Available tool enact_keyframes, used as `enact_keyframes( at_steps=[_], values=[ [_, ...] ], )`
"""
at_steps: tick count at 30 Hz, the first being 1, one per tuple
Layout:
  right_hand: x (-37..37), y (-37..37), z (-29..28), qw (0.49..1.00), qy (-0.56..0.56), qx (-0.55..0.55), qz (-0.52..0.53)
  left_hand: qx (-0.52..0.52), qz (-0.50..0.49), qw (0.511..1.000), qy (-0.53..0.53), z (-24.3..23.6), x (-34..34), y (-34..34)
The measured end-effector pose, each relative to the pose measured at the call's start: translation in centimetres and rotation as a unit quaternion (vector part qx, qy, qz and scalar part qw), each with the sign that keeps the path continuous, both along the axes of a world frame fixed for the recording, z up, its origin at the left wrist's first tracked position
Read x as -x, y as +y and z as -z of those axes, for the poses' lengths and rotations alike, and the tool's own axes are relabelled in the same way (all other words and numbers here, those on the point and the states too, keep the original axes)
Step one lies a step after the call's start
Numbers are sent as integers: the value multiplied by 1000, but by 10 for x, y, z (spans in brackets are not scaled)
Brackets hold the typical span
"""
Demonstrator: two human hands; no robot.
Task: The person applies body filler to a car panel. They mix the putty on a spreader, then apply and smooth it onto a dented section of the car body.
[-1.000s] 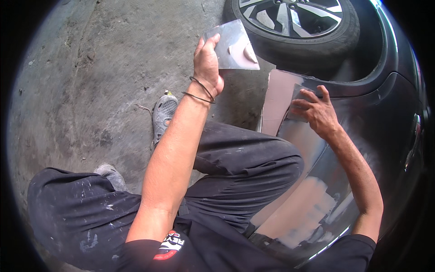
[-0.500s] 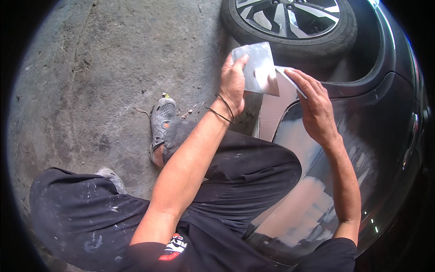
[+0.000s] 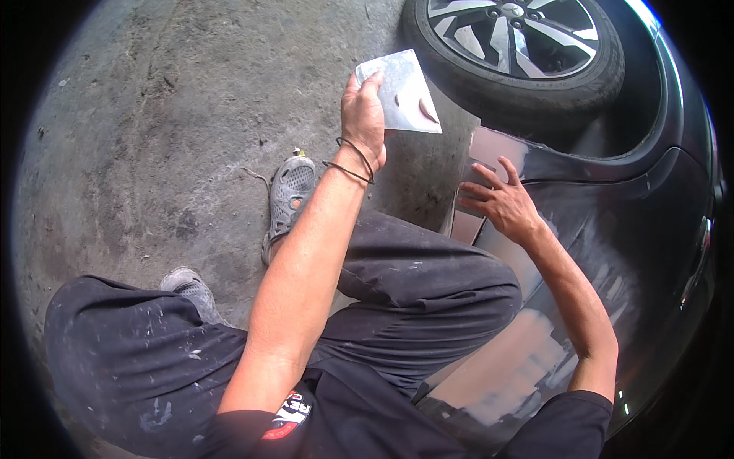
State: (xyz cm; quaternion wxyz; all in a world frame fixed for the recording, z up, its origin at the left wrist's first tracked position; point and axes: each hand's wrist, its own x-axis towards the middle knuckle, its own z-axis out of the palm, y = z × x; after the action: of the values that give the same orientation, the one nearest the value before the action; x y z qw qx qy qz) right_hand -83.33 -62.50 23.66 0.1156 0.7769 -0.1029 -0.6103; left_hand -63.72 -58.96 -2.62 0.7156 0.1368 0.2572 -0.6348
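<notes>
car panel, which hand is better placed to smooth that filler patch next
Probably the right hand: its fingers already rest on the filler patch of the car panel. The left hand holds a metal plate off it.

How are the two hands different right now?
The left hand is closed around a flat metal plate held up over the concrete floor; the right hand holds nothing and lies flat, fingers spread, on the dark car panel. The left wrist wears thin black bands; the right is bare. Both hands are ungloved.

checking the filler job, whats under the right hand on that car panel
The right hand lies with fingers spread on a dull pinkish-grey patch of the dark car panel, below the wheel. The part beneath the palm itself is covered.
</notes>
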Motion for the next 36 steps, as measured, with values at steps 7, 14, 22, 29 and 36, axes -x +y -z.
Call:
enact_keyframes(
  at_steps=[7, 14, 22, 29, 36],
  values=[
    [4, -4, 0, 1000, 17, 19, 9, -3, 18, 1000, -20, -3, -2, -2],
    [-28, -14, -45, 995, 31, 97, -7, 33, 34, 998, -31, -7, 2, 0],
    [-85, -22, -110, 988, 53, 143, -8, 48, 78, 996, -19, -11, 16, 0],
    [-133, 13, -68, 861, -413, 108, 275, 116, 54, 992, 24, -54, 30, 0],
    [-140, 38, -16, 820, -489, 68, 290, 97, 22, 980, 171, -94, 9, 0]
  ],
)
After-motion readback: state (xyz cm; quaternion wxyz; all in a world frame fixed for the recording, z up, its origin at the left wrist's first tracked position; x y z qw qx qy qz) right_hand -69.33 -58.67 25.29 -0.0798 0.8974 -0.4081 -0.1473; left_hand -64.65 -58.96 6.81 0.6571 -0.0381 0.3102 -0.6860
